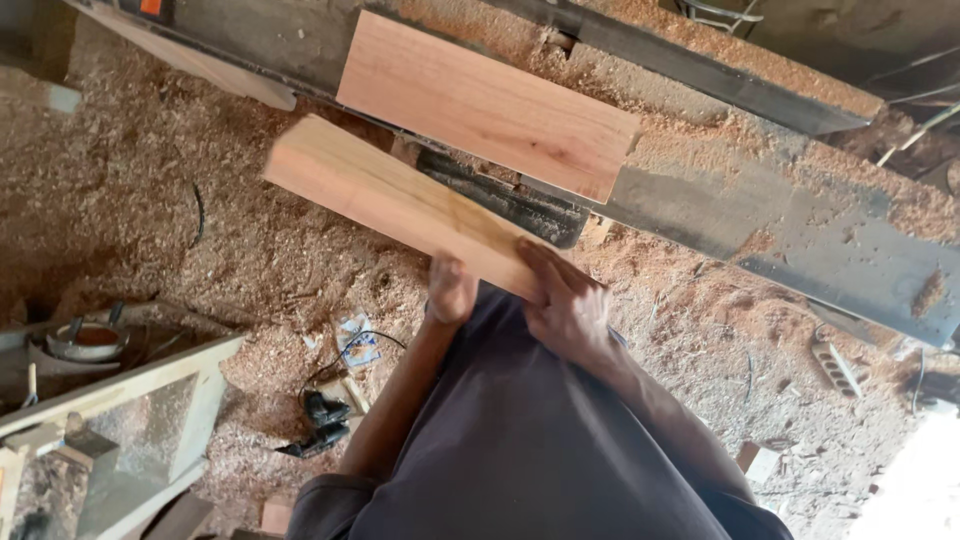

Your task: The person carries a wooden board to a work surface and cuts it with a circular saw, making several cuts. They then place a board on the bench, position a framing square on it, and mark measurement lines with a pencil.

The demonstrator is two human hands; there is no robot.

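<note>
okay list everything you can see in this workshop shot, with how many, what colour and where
Held plank: one, pale wood, gripped at its near end, pointing up-left.
Second board: one, reddish-tan, lying on the machine table.
Machine table: one, dark metal, dusted with sawdust, running across the top.
Sawdust: light brown, covering the floor.
Power tool: one, black, on the floor at lower left.
Wooden frame: one, pale, far left.
Small block: one, pale wood, floor at right.
Left hand: under the plank's near end.
Right hand: on the plank's near end.
</note>
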